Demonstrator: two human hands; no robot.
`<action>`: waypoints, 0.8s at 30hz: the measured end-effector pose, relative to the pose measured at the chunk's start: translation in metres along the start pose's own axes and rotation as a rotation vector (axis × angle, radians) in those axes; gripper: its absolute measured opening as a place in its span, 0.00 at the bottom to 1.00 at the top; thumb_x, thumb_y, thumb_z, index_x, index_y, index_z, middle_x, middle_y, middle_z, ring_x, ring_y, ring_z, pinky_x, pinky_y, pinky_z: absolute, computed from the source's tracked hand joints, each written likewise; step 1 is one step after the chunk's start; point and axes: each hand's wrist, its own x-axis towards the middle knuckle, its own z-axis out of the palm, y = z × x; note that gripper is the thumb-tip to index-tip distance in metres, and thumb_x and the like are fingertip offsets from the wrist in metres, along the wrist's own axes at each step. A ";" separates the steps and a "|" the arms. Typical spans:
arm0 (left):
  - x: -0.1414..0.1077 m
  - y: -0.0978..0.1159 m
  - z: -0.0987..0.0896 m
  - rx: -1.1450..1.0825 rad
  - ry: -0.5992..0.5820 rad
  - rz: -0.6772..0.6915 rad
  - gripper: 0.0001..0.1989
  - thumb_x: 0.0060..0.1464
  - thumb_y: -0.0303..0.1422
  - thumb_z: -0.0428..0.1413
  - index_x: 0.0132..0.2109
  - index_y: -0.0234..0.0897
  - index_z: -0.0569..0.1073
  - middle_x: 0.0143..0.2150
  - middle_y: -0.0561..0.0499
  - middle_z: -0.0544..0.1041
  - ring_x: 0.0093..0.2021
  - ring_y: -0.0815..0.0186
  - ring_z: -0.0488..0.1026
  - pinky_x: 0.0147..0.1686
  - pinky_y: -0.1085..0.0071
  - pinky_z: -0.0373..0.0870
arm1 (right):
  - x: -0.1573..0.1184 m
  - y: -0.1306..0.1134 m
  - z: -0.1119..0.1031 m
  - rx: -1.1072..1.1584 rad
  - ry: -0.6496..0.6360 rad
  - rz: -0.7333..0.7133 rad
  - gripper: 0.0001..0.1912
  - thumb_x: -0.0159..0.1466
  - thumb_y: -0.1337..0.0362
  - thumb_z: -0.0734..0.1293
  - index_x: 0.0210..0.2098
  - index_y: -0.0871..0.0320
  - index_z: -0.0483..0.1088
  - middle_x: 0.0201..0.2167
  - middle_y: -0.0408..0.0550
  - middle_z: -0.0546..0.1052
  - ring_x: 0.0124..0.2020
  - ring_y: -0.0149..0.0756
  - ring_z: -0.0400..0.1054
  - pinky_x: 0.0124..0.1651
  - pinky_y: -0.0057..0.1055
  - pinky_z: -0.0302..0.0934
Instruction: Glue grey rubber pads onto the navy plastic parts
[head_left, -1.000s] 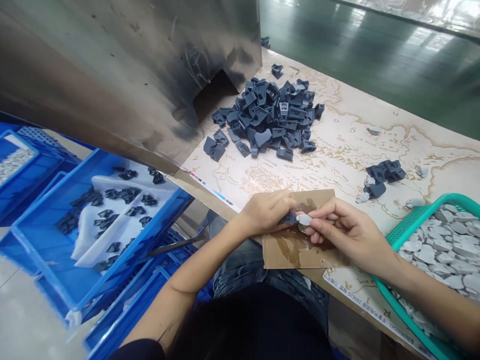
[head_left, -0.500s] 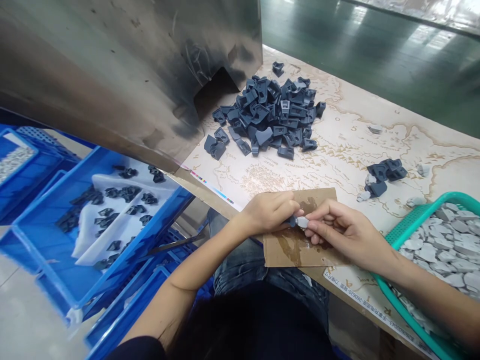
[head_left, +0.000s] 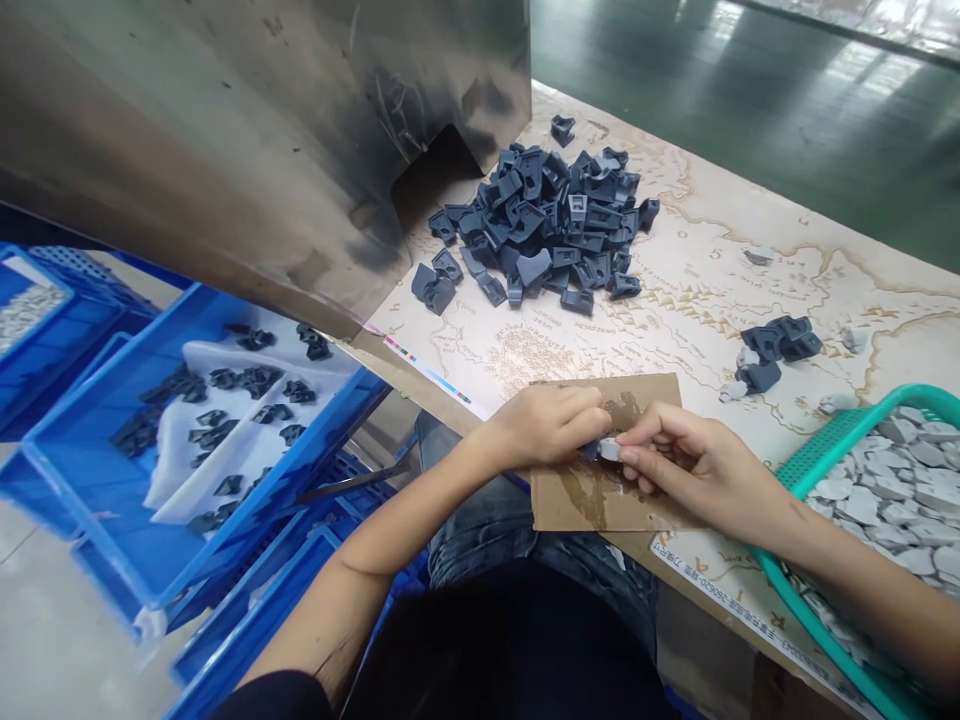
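My left hand (head_left: 551, 425) is closed around a small dark blue-grey plastic part (head_left: 591, 450), mostly covered by its fingers. Between the thumb and fingertips of my right hand (head_left: 675, 450) is a small light grey flat piece (head_left: 610, 449), its left end against the dark part. Both hands are over a piece of brown cardboard (head_left: 570, 505) with wet-looking stains. Beyond them lies a heap of dark blue-grey plastic parts (head_left: 532, 225). A few more dark parts (head_left: 784, 340) lie to the right, with light grey pieces beside them.
A green basket (head_left: 814, 455) full of light grey pieces stands at the right. At the left, a blue crate (head_left: 97, 490) holds dark parts on white sheeting. A metal panel (head_left: 262, 150) rises at the table's left. The table (head_left: 720, 270) has a map-printed cover.
The view has shifted slightly. The light grey piece sits a little closer to my left hand's fingers, and less of the dark part shows. Both hands keep their hold.
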 end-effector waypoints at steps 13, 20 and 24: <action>0.002 0.004 0.005 -0.022 0.016 -0.088 0.13 0.63 0.29 0.39 0.31 0.38 0.62 0.22 0.57 0.67 0.21 0.73 0.62 0.19 0.76 0.55 | 0.003 -0.003 0.003 0.019 0.021 0.000 0.09 0.63 0.58 0.63 0.31 0.57 0.64 0.23 0.42 0.72 0.22 0.28 0.68 0.24 0.23 0.62; 0.002 -0.006 0.001 -0.133 -0.036 -0.264 0.21 0.59 0.39 0.50 0.57 0.35 0.59 0.50 0.42 0.72 0.49 0.61 0.70 0.43 0.67 0.71 | 0.000 -0.015 -0.030 -0.292 0.128 -0.054 0.09 0.59 0.57 0.65 0.29 0.57 0.69 0.22 0.44 0.73 0.22 0.30 0.66 0.25 0.26 0.60; -0.004 -0.022 0.003 -0.081 0.180 -0.584 0.22 0.59 0.40 0.51 0.57 0.35 0.60 0.53 0.40 0.70 0.54 0.58 0.67 0.52 0.59 0.67 | 0.026 -0.018 -0.092 -0.222 0.588 0.149 0.05 0.55 0.66 0.68 0.28 0.59 0.67 0.21 0.43 0.72 0.20 0.29 0.65 0.25 0.25 0.61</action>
